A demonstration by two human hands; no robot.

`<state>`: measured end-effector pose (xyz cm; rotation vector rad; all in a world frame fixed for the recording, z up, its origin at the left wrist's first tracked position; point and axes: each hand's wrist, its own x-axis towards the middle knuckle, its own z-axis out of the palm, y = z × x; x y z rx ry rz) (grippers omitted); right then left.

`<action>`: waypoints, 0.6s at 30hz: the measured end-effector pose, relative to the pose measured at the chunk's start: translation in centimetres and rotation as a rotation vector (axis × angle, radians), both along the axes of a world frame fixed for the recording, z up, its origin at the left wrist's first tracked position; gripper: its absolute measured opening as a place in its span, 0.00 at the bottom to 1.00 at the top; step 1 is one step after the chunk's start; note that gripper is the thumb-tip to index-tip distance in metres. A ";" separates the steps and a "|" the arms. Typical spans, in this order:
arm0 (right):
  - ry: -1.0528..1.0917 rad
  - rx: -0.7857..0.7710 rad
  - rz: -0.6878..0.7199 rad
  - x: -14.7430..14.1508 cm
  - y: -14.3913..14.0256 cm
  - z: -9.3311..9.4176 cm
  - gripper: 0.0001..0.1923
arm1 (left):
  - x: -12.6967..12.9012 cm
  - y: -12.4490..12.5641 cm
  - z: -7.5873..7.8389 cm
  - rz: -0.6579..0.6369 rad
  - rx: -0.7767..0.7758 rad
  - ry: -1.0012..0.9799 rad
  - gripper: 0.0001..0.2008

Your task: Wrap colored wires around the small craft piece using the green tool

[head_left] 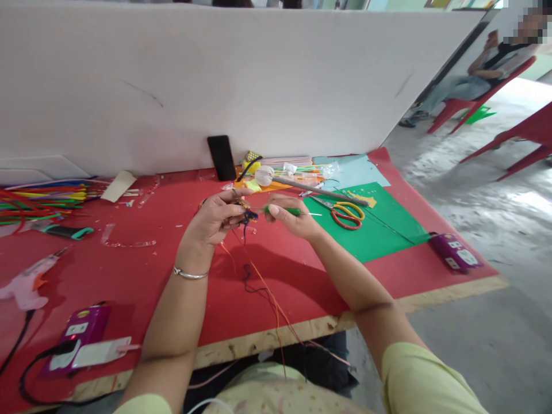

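Note:
My left hand (218, 217) pinches a small dark blue and orange thread piece (248, 217) above the red table cover (142, 270). My right hand (293, 217) grips a green-handled crochet hook (290, 211), its thin metal tip pointing right. The two hands almost meet at the thread piece. Orange and dark threads (263, 290) trail from it down across the table toward my lap. A silver bangle sits on my left wrist.
Scissors (347, 214) with yellow and red handles lie on a green sheet (388, 227). A black phone (221, 157) leans on the white partition. Pipe cleaners (38, 201), glue gun (26, 282) and purple power strips (73, 339) lie left; another strip (455, 253) right. A person sits far right on a red chair (478, 103).

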<state>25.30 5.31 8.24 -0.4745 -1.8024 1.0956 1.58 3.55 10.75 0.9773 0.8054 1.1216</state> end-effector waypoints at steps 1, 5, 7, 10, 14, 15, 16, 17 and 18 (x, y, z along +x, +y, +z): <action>0.040 -0.076 0.002 -0.3 0.0 -0.4 0.27 | 0.2 -0.1 0.0 0.023 0.016 0.000 0.21; 0.225 -0.432 0.004 -2.1 0.0 -2.2 0.31 | 1.5 -0.2 -0.3 0.199 0.106 0.021 0.24; 0.301 -0.619 -0.010 -2.9 -0.1 -2.5 0.31 | 2.2 -0.3 -0.6 0.280 0.173 0.063 0.22; 0.392 -0.882 0.001 -3.7 -0.5 -2.1 0.29 | 3.2 -0.4 -1.1 0.415 0.324 0.254 0.18; 0.539 -1.095 0.047 -4.1 -1.3 -0.8 0.24 | 4.5 -0.9 -1.8 0.570 0.427 0.414 0.19; 0.575 -1.120 0.058 -4.2 -1.5 -0.5 0.23 | 4.9 -1.0 -1.9 0.602 0.426 0.400 0.20; 0.603 -1.135 0.071 -4.3 -1.7 -0.3 0.22 | 5.2 -1.1 -2.0 0.628 0.419 0.369 0.20; 0.622 -1.142 0.082 -4.3 -1.9 -0.1 0.22 | 5.5 -1.1 -2.0 0.641 0.401 0.316 0.20; 0.631 -1.141 0.088 -4.4 -2.0 -0.1 0.22 | 5.7 -1.2 -2.0 0.634 0.366 0.245 0.20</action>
